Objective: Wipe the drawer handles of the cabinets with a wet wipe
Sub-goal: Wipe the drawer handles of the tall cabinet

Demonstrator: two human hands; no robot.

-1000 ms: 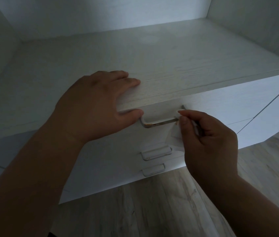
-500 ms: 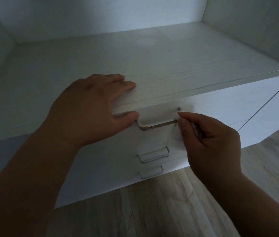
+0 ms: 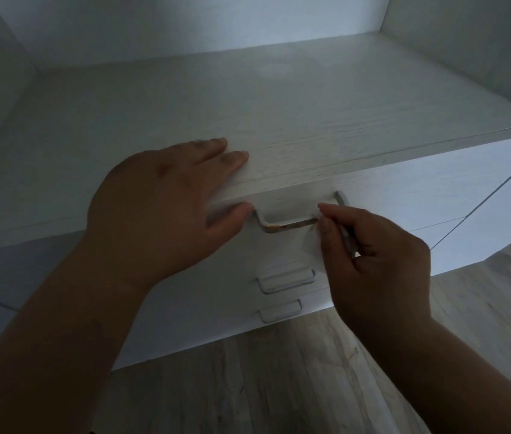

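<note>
- Right hand [image 3: 379, 261] has slid the wipe [image 3: 310, 252] slightly left along the top handle [image 3: 288, 226], baring its right end.
- Its fingers [image 3: 325, 236] pinch the thin white wipe against the bar, which shows rusty orange stains.
- Three handles stacked: that one, middle handle [image 3: 285, 281], bottom handle [image 3: 281, 313].
- Left hand [image 3: 160, 208] rests flat on the white cabinet [image 3: 279, 120]; wood-look floor [image 3: 248, 386] below.

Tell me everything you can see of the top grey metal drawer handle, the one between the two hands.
The top grey metal bar handle is a flat-bottomed U shape, with both ends bent back into the white top drawer front. It looks dull, with orange-brown marks near its left bend. The right hand pinches a thin white wet wipe on its right part. The left hand has its thumb tip at the left end; contact is unclear.
</note>
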